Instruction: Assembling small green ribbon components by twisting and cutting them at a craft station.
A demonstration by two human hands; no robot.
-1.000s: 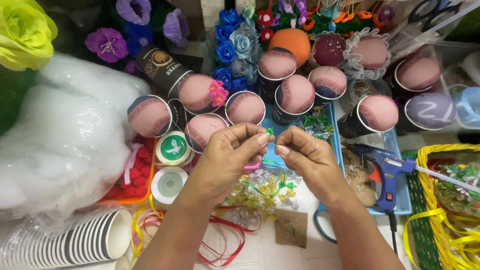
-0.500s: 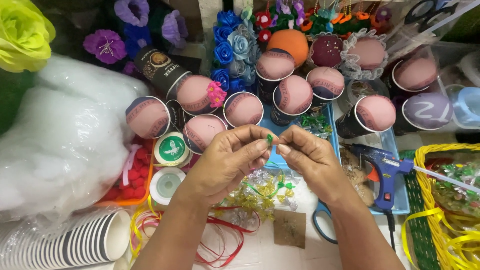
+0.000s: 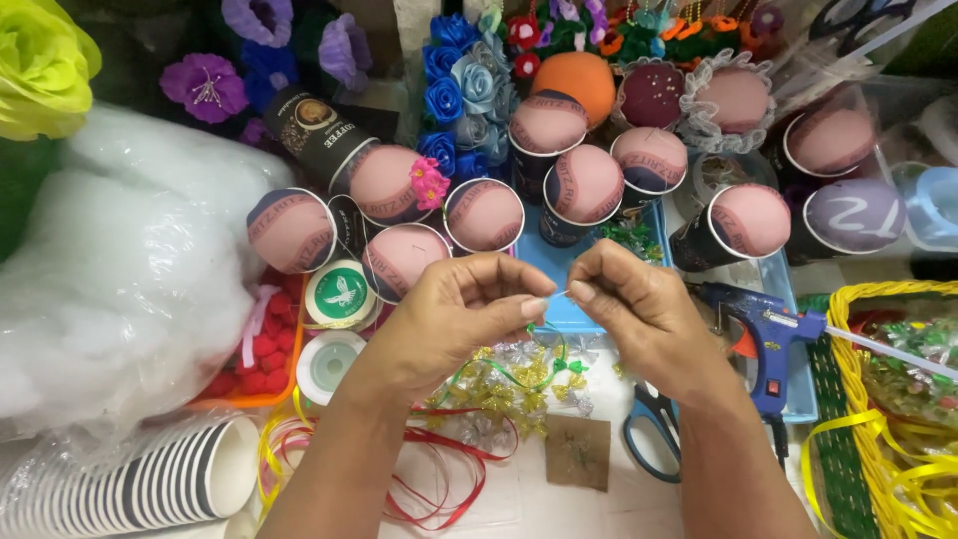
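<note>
Cluttered craft table [image 3: 519, 499], both hands [image 3: 454, 314] [image 3: 639, 309] pinched shut on thin thread [image 3: 557, 295].

My left hand [image 3: 454, 309] and right hand [image 3: 639, 309] are bare, no rings, gloves, watch or bracelets on them, the fingernails short and unpainted, and both forearms run uncovered to the frame's bottom edge with no sleeve showing.
</note>
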